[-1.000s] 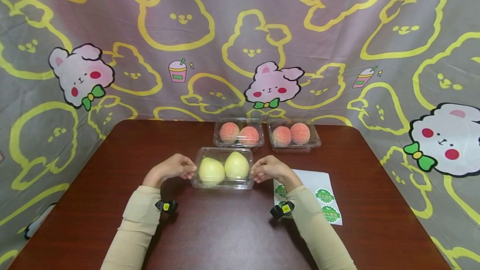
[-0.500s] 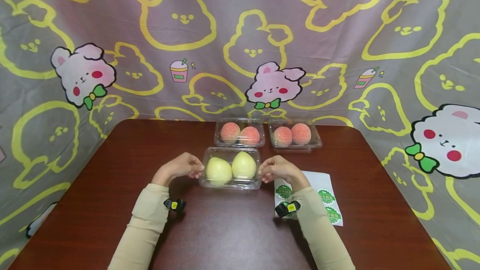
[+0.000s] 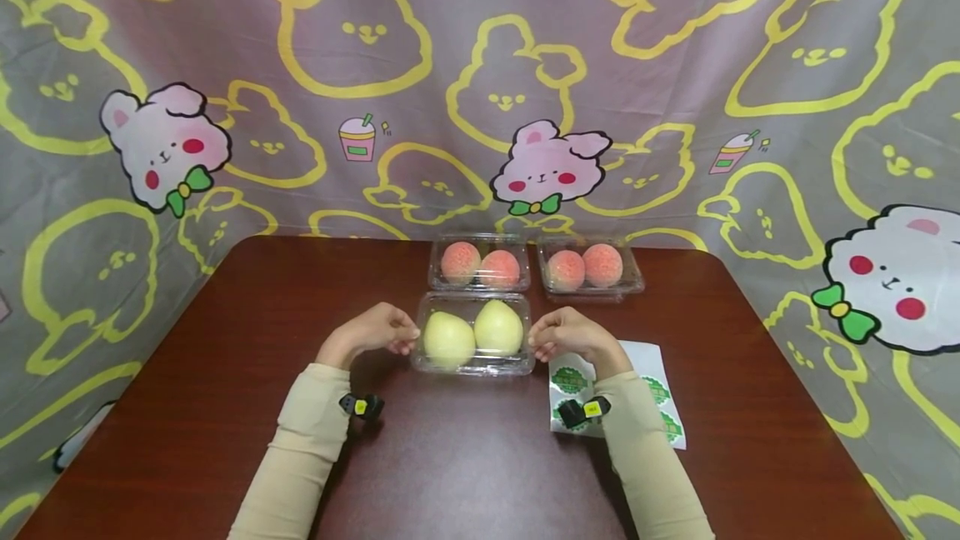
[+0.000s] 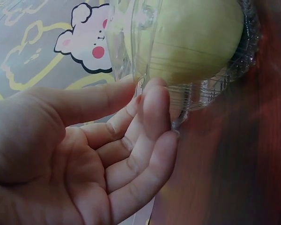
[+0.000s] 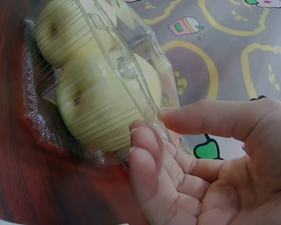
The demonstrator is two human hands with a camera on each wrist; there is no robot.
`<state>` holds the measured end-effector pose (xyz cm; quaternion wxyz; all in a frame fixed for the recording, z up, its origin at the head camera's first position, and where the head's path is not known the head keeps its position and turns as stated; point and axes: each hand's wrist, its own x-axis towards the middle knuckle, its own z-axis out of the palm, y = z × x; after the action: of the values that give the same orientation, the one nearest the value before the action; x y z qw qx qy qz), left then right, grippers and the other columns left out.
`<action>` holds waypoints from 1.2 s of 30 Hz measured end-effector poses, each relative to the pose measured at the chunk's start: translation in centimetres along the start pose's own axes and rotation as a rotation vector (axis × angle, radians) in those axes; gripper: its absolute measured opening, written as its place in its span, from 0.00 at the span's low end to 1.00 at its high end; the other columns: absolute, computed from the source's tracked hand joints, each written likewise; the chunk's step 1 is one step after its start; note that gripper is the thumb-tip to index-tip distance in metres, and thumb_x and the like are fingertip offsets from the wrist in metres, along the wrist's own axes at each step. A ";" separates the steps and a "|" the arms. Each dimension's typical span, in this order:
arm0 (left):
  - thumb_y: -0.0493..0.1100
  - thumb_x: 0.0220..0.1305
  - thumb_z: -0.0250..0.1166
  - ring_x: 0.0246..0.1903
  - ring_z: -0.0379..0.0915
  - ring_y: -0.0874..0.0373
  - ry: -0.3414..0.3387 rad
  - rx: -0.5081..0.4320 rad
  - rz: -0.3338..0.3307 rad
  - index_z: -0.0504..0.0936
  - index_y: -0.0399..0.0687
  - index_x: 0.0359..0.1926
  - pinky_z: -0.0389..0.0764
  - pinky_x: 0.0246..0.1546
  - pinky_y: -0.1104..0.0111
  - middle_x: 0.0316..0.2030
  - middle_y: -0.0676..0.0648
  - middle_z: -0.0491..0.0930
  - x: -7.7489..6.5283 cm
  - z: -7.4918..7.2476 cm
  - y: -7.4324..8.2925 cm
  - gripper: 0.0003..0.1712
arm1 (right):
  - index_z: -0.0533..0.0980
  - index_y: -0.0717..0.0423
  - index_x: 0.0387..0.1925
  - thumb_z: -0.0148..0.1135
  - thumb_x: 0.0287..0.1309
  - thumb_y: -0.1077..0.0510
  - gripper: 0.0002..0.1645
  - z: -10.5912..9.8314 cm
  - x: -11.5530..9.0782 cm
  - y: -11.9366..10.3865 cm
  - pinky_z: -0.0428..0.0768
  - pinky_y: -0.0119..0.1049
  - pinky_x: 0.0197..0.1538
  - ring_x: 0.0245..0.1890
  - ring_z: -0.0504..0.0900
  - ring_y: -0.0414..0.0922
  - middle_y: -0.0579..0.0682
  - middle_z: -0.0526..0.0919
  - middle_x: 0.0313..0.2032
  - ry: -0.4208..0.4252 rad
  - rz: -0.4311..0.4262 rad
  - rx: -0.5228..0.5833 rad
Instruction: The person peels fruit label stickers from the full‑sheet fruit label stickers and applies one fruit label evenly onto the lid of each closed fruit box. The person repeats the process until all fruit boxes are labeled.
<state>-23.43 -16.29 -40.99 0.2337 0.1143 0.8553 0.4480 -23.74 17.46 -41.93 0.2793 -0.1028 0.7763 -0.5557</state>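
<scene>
A clear plastic clamshell box holds two pale yellow-green fruits, round with a dimple at one end. My left hand pinches its left end between thumb and fingertips. At the opposite end my right hand does likewise. In the left wrist view the thumb and index finger grip the box's rim flange, with the other fingers curled beneath. The right wrist view shows the lid's edge between thumb and fingers. The lid is down over the fruits.
Two more clear boxes stand at the table's back: a left one just behind the held box and a right one, each with two pink peaches. A white sheet of round green stickers lies partly under my right forearm. A patterned curtain surrounds the dark table.
Both hands have moved the fruit box to the right, so it now sits in front of the left peach box. The grip at both ends stays the same.
</scene>
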 end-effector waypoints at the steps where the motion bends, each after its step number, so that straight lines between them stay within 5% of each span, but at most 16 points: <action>1: 0.34 0.67 0.57 0.24 0.76 0.64 0.000 -0.001 -0.001 0.80 0.25 0.40 0.85 0.35 0.63 0.25 0.47 0.81 0.0 0.1 0.1 0.12 | 0.75 0.77 0.40 0.56 0.57 0.66 0.14 -0.1 0.0 0.0 0.84 0.31 0.33 0.23 0.81 0.37 0.45 0.81 0.21 0.001 -0.001 -0.004; 17: 0.36 0.67 0.58 0.26 0.77 0.64 0.014 -0.042 0.002 0.81 0.26 0.43 0.85 0.39 0.61 0.27 0.46 0.82 -0.3 0.3 -0.3 0.13 | 0.75 0.77 0.40 0.56 0.58 0.65 0.15 -0.5 -0.3 0.2 0.85 0.35 0.36 0.24 0.81 0.38 0.45 0.81 0.22 0.010 -0.002 -0.050; 23: 0.39 0.67 0.60 0.27 0.78 0.61 0.062 0.041 0.028 0.82 0.30 0.40 0.84 0.38 0.61 0.29 0.42 0.83 -0.7 0.3 -0.1 0.13 | 0.76 0.75 0.41 0.57 0.59 0.63 0.15 -0.4 -0.6 0.1 0.85 0.35 0.37 0.25 0.82 0.39 0.47 0.82 0.24 0.028 0.002 -0.096; 36: 0.43 0.68 0.59 0.27 0.78 0.59 0.062 0.098 0.057 0.83 0.35 0.35 0.83 0.36 0.62 0.27 0.43 0.83 -0.7 0.0 -0.4 0.14 | 0.78 0.72 0.44 0.60 0.61 0.60 0.17 -1.8 -1.8 0.1 0.86 0.42 0.42 0.31 0.86 0.42 0.59 0.87 0.34 0.185 0.055 -0.182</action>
<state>-22.80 -16.80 -41.11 0.1883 0.1360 0.8796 0.4152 -23.24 19.77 -41.09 0.2110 -0.0547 0.8484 -0.4824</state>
